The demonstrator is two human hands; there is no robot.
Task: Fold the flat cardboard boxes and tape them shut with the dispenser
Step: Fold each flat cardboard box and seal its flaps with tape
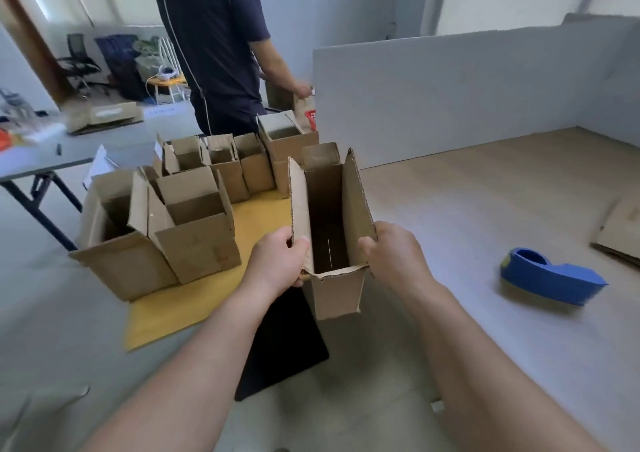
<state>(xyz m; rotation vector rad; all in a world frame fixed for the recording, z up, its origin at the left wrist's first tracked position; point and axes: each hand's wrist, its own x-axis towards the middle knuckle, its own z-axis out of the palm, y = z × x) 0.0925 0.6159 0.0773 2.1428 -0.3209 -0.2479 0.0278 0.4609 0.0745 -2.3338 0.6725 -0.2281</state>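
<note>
I hold a small brown cardboard box (pixel 336 292) upright in the air, its top flaps standing open and its inside dark. My left hand (pixel 277 261) grips the box's left flap, thumb over the edge. My right hand (pixel 394 254) pinches the right flap from the other side. A blue tape dispenser (pixel 550 278) lies on the surface to the right, well apart from both hands. Flat cardboard (pixel 620 237) lies at the far right edge.
Several folded open boxes (pixel 194 230) stand in rows on a yellow mat (pixel 207 299) to the left. A black sheet (pixel 280 344) lies below the held box. A person in dark clothes (pixel 214 53) stands behind. A grey partition wall (pixel 450 95) stands at the back right.
</note>
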